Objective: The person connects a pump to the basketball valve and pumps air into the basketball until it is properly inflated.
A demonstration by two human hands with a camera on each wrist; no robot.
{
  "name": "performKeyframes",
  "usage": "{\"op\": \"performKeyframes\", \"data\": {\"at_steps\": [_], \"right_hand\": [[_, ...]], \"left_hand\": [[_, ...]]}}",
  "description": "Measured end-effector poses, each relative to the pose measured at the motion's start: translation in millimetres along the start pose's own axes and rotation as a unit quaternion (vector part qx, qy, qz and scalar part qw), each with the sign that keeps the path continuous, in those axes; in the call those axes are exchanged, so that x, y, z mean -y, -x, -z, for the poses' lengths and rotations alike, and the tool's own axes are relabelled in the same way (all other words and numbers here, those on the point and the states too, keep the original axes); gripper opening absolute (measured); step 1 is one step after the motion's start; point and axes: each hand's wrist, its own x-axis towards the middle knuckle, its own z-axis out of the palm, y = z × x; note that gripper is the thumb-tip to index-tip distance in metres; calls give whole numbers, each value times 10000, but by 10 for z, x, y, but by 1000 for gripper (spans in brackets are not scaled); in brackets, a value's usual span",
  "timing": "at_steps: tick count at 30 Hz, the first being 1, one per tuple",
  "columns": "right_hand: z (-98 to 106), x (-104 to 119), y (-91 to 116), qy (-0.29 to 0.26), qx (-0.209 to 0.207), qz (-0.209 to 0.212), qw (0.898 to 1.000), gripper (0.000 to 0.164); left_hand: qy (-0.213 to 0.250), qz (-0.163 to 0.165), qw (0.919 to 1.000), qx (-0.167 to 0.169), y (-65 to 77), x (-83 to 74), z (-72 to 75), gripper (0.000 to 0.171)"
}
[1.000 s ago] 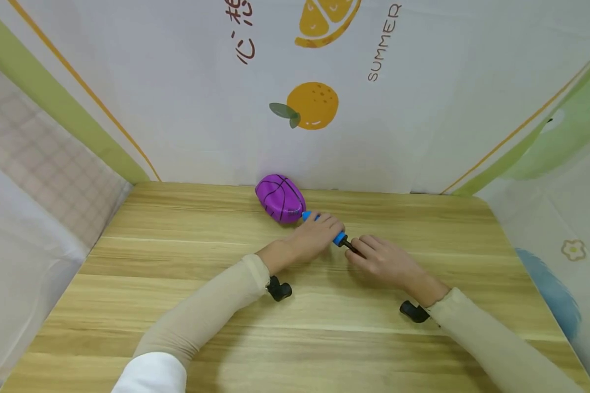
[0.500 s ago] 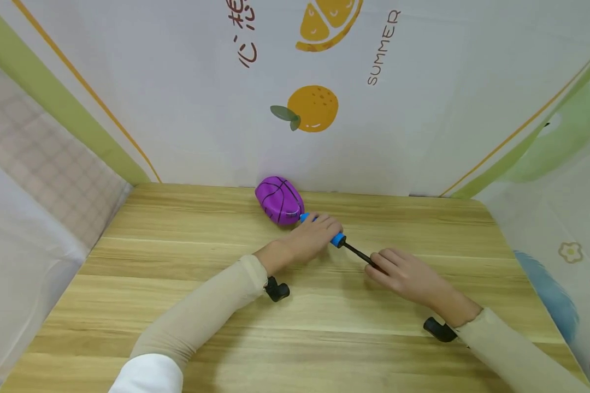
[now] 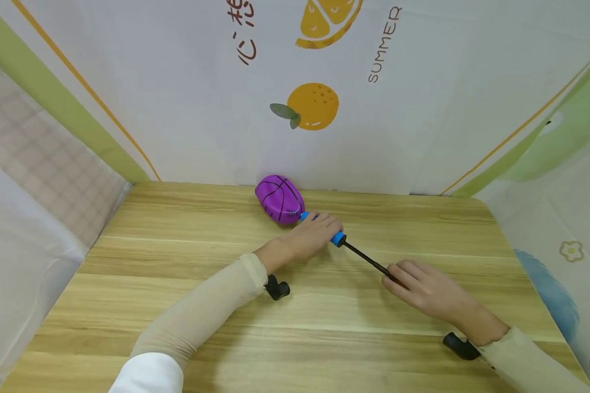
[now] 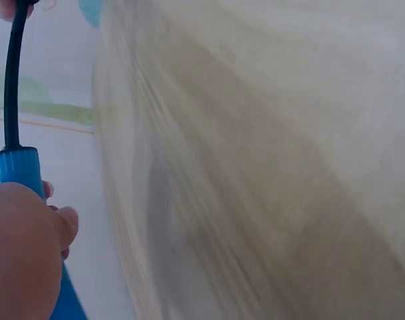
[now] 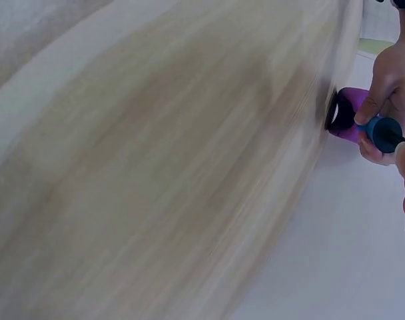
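1. Fingers of the left hand [image 3: 311,236] are clamped round the blue pump [image 3: 337,238] in the head view; those of the right hand [image 3: 425,286] are closed on the far end of its black rod [image 3: 366,256], which is drawn well out of the barrel.

2. From the head view we also see the purple ball [image 3: 278,199] lying near the back edge of the desk [image 3: 177,229]. Black basketball lines cross it, and it looks slack and lopsided rather than round. The pump's tip meets its near end; we cannot tell whether anything enters it.

3. On the ball we find small dark print [image 3: 292,214], too tiny to read. Behind, the white cloth [image 3: 201,109] reads "SUMMER" beside an orange slice [image 3: 326,22], with 心 and a cut-off 想 opposite.

4. In the left wrist view we see a glossy blue barrel with a ribbed collar, gripped by thumb and fingers, and the slim dark rod rising from it.

5. Through the right wrist view we look along the pump toward the ball, purple with a dark area.
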Motion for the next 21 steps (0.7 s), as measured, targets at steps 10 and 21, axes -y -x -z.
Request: {"op": "performKeyframes", "data": {"at_steps": [10,21], "right_hand": [[-125,-47,-111,-42,198,-53,9998,34],[-381,-188,-300,194,450,16,9988,36]], "left_hand": [[-210,160,9996,100,-45,-50,-9,30],[-349,207,9992,55,-42,-74,-27,26]]}}
